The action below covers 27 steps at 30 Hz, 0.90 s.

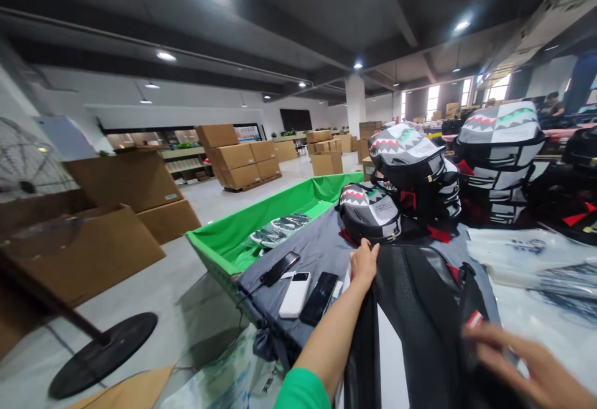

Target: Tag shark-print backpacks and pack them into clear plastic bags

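A black backpack [415, 309] with a white panel lies in front of me on a grey cloth-covered table. My left hand [364, 263] is closed at the far left corner of the backpack, with fingers and thumb on its edge. To the right, my right hand [525, 359] is smeared by motion over the backpack's right side. Close to its fingertips is a red tag [474, 320]; whether they touch it I cannot tell. Just beyond my left hand sits a grey-and-white bag with a zigzag teeth pattern [370, 210].
Stacks of similar patterned bags [499, 142] stand behind. Left of the backpack lie a white power bank [295, 295] and black phones [319, 297]. A green-lined bin [224, 244] holds plastic-wrapped items. Clear plastic bags [517, 247] lie right; cartons [242, 163] and a fan's stand base [102, 353] are left.
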Motion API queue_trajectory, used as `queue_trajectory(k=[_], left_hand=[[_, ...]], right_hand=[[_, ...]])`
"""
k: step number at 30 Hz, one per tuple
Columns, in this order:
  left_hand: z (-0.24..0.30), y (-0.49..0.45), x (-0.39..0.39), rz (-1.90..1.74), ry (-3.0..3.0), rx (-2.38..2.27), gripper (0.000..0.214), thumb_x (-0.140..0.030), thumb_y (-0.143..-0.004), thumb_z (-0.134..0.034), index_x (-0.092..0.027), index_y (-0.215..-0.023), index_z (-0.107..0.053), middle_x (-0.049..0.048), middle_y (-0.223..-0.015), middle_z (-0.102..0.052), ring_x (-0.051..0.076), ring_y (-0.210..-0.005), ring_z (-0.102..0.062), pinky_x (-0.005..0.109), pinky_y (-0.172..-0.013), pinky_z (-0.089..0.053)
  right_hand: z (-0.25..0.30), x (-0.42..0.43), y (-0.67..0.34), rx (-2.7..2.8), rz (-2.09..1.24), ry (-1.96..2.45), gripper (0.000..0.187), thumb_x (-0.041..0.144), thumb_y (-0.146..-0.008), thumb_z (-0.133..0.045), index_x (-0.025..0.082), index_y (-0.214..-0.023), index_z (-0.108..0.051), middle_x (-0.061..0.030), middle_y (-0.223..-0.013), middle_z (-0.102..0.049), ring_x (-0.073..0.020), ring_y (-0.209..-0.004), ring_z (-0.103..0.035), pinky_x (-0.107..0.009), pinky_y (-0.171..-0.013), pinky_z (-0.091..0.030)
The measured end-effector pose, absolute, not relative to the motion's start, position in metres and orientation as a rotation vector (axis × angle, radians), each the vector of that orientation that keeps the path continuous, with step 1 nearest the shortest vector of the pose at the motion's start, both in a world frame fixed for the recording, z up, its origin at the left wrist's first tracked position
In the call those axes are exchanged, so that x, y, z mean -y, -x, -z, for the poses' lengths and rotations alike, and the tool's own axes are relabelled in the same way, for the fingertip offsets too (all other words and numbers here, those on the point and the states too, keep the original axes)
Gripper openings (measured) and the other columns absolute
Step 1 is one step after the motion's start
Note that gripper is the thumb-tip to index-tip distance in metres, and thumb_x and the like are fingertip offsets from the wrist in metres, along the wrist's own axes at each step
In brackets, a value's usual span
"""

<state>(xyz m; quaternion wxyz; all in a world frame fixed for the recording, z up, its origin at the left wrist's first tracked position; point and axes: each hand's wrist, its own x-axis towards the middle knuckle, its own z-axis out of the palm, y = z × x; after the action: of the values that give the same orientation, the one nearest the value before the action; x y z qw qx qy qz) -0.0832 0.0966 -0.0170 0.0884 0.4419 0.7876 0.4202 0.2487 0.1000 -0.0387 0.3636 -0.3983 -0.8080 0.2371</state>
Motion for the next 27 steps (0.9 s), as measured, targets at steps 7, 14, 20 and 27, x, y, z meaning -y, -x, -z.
queue_trajectory(k=[7,14,20,27], left_hand=[[-0.007,0.021,-0.1,-0.981,-2.206,-2.127,0.045,-0.028,-0.088,-0.076,-0.022,-0.129,-0.061,0.0125,-0.143,-0.057,0.033,-0.137,-0.045,0.047,-0.114,-0.036],[0.039,-0.04,-0.131,-0.753,-2.347,-1.545,0.065,-0.034,-0.088,-0.07,-0.022,-0.145,-0.042,0.0108,-0.149,-0.052,0.03,-0.135,-0.046,0.049,-0.112,-0.041],[0.053,-0.033,-0.126,-0.919,-2.19,-1.503,0.063,-0.03,-0.082,-0.075,-0.031,-0.139,-0.047,0.0015,-0.153,-0.05,0.027,-0.134,-0.045,0.048,-0.111,-0.042],[0.003,-0.054,-0.142,-0.972,-2.549,-0.975,0.042,-0.025,-0.094,-0.065,-0.016,-0.135,-0.057,0.0088,-0.135,-0.064,0.022,-0.128,-0.058,0.029,-0.107,-0.045]], right_hand=[[0.003,-0.199,-0.213,1.961,-0.692,1.593,0.063,0.086,-0.071,-0.04,0.025,-0.063,-0.055,-0.0093,-0.051,-0.058,-0.0323,-0.051,-0.064,-0.046,-0.051,-0.051],[-0.028,-0.144,-0.197,2.109,-0.282,1.25,0.042,0.067,-0.075,-0.047,0.027,-0.085,-0.056,-0.0033,-0.061,-0.065,-0.0284,-0.058,-0.067,-0.036,-0.059,-0.048],[-0.023,-0.078,-0.202,2.03,-0.082,1.045,0.042,0.065,-0.086,-0.048,0.025,-0.092,-0.059,0.0067,-0.039,-0.046,-0.0209,-0.029,-0.049,-0.031,-0.039,-0.036],[-0.059,-0.086,-0.222,2.01,-0.24,1.099,0.06,0.084,-0.072,-0.053,0.027,-0.085,-0.063,0.0022,-0.052,-0.061,-0.0177,-0.033,-0.049,-0.033,-0.039,-0.043]])
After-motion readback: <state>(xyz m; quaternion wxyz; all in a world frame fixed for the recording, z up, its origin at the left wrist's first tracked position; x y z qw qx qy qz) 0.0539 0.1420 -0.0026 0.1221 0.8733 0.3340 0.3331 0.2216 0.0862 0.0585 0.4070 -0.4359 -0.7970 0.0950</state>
